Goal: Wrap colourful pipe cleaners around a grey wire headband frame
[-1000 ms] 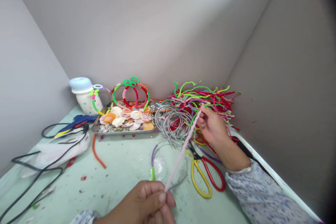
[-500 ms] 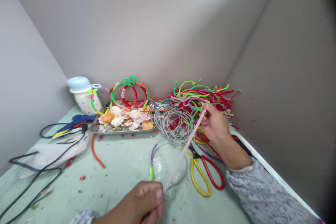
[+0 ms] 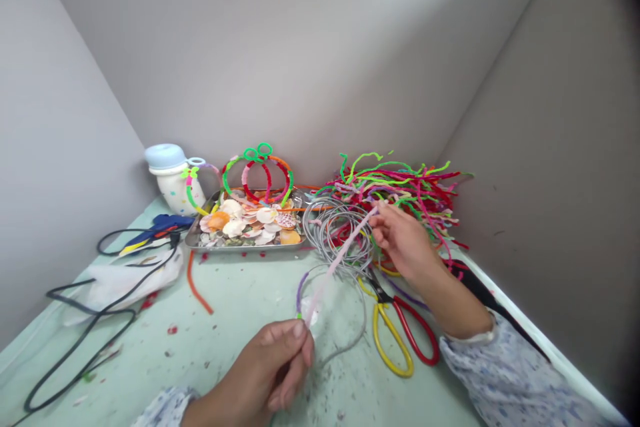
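A pale pink pipe cleaner (image 3: 340,260) is stretched slantwise between my two hands, above the table. My left hand (image 3: 275,363), low in the middle, pinches its near end between thumb and fingers. Its far end is pinched by my right hand (image 3: 403,237), in front of the pipe cleaner pile. Just beyond my left hand lies a grey wire ring (image 3: 364,310), partly wrapped in purple and green; my left hand hides part of it. Scissors (image 3: 395,340) with one yellow and one red handle lie on the table below my right forearm.
A metal tray (image 3: 240,249) of shells (image 3: 235,223) stands at the back, with wrapped rings (image 3: 257,180) upright on it. Right of it are a grey wire coil (image 3: 330,233) and a pipe cleaner pile (image 3: 425,187). At left are a bottle (image 3: 177,187), a glue gun (image 3: 155,230) and a black cable (image 3: 107,310).
My hands have come slightly closer together, my left rising a little and my right shifting left relative to the table. The pink pipe cleaner stays between them. The whole view has shifted slightly.
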`<move>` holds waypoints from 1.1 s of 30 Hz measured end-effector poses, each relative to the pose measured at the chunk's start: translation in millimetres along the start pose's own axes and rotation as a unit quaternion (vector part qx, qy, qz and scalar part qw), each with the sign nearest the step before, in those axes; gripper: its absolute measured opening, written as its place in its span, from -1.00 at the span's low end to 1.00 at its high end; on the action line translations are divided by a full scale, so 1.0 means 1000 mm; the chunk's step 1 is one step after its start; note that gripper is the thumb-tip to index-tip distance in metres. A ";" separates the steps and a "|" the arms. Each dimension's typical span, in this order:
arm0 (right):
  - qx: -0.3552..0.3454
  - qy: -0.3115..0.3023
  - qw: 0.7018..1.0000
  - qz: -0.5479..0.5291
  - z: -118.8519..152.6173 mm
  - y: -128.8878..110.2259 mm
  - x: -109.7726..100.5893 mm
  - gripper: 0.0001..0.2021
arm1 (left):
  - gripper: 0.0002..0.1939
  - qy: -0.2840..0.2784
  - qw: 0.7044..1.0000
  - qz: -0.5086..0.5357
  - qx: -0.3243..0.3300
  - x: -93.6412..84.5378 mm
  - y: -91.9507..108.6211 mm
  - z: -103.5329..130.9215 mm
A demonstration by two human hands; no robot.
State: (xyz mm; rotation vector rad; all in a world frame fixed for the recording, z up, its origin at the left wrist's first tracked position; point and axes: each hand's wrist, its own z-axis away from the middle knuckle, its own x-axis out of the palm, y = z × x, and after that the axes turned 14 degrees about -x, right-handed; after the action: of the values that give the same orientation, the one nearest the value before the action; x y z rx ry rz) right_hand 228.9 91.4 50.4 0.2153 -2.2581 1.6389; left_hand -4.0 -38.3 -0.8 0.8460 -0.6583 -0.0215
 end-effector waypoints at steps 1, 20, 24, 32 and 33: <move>-0.070 0.022 0.996 0.059 0.004 -0.001 0.004 -0.79 | -0.59 -0.001 1.000 0.004 0.007 0.000 0.000 0.000; 0.207 -0.408 0.889 0.033 0.082 0.010 0.047 -0.79 | -0.53 0.002 0.997 -0.081 0.007 -0.009 -0.001 -0.006; 0.109 -0.333 0.933 0.077 0.075 0.015 0.045 -0.81 | -0.56 0.036 0.996 -0.076 0.029 -0.010 0.005 -0.006; -0.007 -0.173 0.970 0.171 0.076 0.029 0.028 -0.83 | -0.80 0.290 0.915 -0.231 0.157 -0.023 0.053 -0.027; -0.011 -0.158 0.971 0.177 0.080 0.032 0.025 -0.83 | -0.79 0.300 0.910 -0.239 0.158 -0.025 0.056 -0.033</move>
State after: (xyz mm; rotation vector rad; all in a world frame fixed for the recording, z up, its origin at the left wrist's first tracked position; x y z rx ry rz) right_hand 180.3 28.7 8.8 0.0732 -2.6770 1.8644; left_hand -19.2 29.1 8.7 1.2416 0.1441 -0.0951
